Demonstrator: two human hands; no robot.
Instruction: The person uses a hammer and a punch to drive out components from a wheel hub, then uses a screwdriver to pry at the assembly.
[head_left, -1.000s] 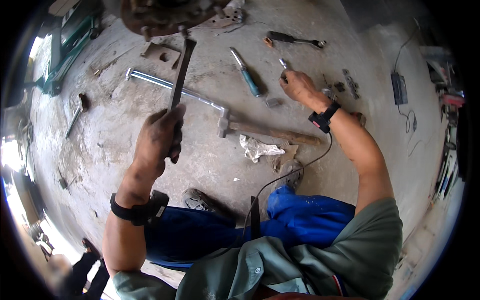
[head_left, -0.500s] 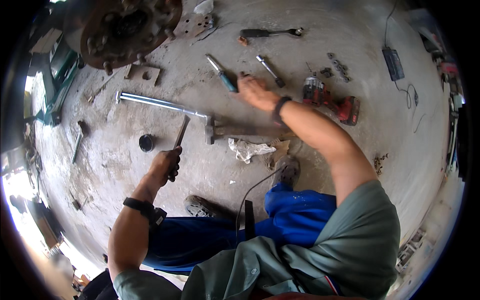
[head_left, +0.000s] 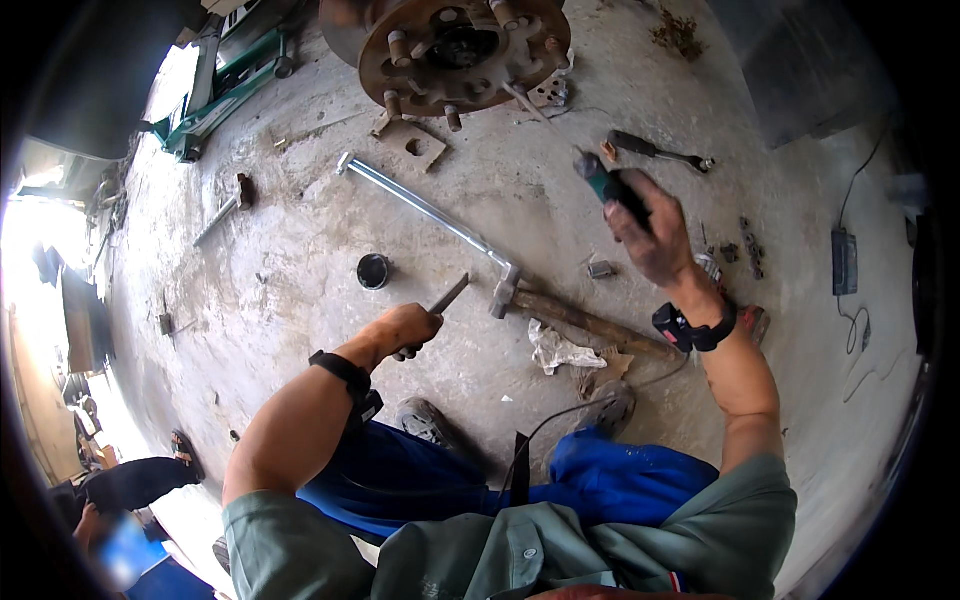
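Observation:
My left hand (head_left: 408, 330) is closed around a flat metal chisel (head_left: 452, 293), its blade pointing up and right over the floor. In my raised right hand (head_left: 655, 235) is a screwdriver (head_left: 597, 180) with a dark green handle, its shaft blurred by motion. That shaft slants up and left, toward a rusty wheel hub (head_left: 460, 85) with several studs; whether it touches cannot be told. A hammer (head_left: 590, 322) with a wooden handle lies between my hands. Its head meets the end of a long chrome bar (head_left: 425, 212).
On the floor are a black cup (head_left: 373, 271), a crumpled white cloth (head_left: 560, 350), a ratchet (head_left: 660, 151), several sockets (head_left: 752, 248) and a holed plate (head_left: 412, 145). A red power tool (head_left: 755, 322) is partly behind my right wrist. Another person (head_left: 130, 500) is at the lower left.
My right hand has picked the screwdriver up off the floor and raised it. The view has shifted, bringing the hub nearer the middle. My left hand still grips the chisel.

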